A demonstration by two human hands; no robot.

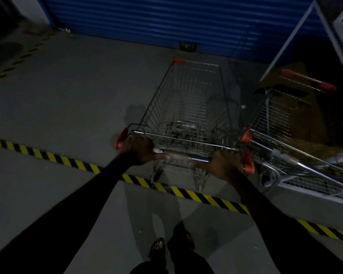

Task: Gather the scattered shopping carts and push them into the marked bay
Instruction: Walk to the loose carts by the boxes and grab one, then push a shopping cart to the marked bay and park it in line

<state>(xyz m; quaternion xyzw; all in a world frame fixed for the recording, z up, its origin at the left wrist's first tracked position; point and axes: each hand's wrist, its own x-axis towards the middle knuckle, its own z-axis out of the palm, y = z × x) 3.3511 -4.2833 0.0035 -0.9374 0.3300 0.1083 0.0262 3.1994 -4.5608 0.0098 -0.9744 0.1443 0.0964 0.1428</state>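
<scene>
A wire shopping cart [188, 99] with orange corner caps stands straight ahead of me, its basket beyond a yellow-and-black striped floor line [198, 195]. My left hand [142, 149] grips the left end of its handle bar [181, 155]. My right hand [224, 164] grips the right end, next to an orange cap. A second cart [285, 123] sits close on the right, angled, with an orange-tipped handle at its far end. The two carts' near corners almost touch.
A blue roller shutter [166, 18] closes off the far side. A white metal frame [305, 36] leans at the upper right above the second cart. Grey concrete floor [67, 95] spreads out to the left. My feet [170, 244] stand behind the striped line.
</scene>
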